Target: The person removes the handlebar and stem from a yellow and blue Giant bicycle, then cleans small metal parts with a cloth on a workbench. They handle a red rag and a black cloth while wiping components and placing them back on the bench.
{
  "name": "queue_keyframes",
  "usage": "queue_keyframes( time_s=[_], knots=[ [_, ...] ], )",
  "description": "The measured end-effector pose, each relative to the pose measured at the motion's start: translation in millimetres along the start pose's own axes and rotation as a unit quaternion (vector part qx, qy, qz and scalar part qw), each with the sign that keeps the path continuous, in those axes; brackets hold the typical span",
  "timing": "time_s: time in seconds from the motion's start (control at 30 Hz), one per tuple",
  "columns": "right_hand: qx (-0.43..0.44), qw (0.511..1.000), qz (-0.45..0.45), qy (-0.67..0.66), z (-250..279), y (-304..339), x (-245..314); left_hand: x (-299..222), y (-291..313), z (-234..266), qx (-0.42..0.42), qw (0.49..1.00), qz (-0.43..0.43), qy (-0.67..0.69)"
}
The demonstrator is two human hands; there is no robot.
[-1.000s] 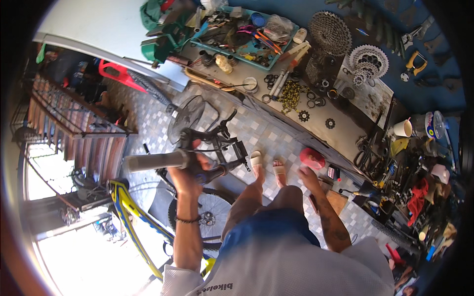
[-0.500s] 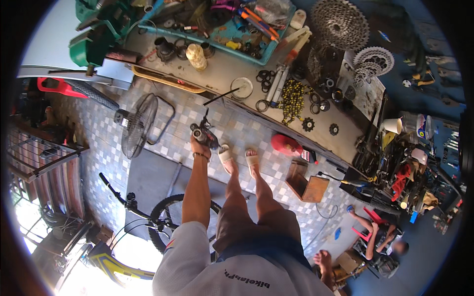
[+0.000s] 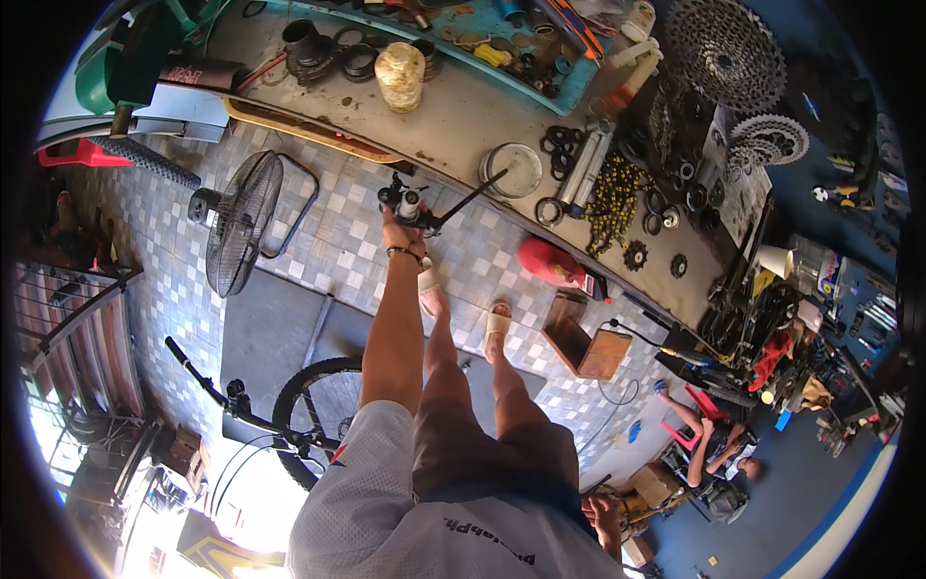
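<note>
The left hand [image 3: 398, 234] grips a black bicycle part [image 3: 410, 205] with a grey round end, held above the tiled floor [image 3: 347, 232] near the workbench [image 3: 451, 143]. The right hand [image 3: 605, 521] is low at near right, fingers curled; I cannot tell whether it holds anything. A dark stick [image 3: 473, 200] slants from a round dish [image 3: 523, 180], left of a yellow-and-black chain [image 3: 611, 206] and 2 small sprockets [image 3: 634, 256]. A wire-caged fan [image 3: 241, 227] stands left.

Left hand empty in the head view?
No, the left hand has its fingers around a black-and-silver part, held out over the tiled floor.
</note>
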State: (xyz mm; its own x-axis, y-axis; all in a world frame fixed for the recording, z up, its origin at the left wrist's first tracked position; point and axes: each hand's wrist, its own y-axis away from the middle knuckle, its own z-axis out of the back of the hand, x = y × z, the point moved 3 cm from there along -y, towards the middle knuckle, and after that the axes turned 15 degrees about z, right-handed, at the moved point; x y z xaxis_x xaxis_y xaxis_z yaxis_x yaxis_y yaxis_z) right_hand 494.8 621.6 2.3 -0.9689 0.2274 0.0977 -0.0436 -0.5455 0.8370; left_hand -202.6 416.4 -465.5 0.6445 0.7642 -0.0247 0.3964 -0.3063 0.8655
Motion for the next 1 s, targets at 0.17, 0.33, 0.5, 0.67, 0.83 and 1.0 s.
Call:
queue_keyframes(
  time_s=[0.17, 0.33, 0.5, 0.67, 0.83, 1.0],
  knots=[
    [0.017, 0.997, 0.05, -0.049, 3, -28, 23, 8, 1, -6, -0.082, 0.991, 0.069, -0.078],
    [0.039, 0.993, 0.114, -0.008, -3, -59, 57, 2, 33, 7, -0.125, 0.976, 0.017, -0.176],
    [0.078, 0.969, 0.229, 0.046, 2, -133, 79, -6, 119, 23, -0.142, 0.935, 0.032, -0.323],
    [0.249, 0.891, 0.343, -0.161, 1, -247, 182, -14, 322, -5, -0.091, 0.891, -0.178, -0.407],
    [0.21, 0.834, 0.509, 0.03, -47, -284, 367, -53, 628, -22, -0.355, 0.597, -0.553, -0.461],
    [0.295, 0.779, 0.549, 0.068, -132, -216, 443, -104, 807, 13, -0.571, 0.389, -0.573, -0.441]
  ],
)
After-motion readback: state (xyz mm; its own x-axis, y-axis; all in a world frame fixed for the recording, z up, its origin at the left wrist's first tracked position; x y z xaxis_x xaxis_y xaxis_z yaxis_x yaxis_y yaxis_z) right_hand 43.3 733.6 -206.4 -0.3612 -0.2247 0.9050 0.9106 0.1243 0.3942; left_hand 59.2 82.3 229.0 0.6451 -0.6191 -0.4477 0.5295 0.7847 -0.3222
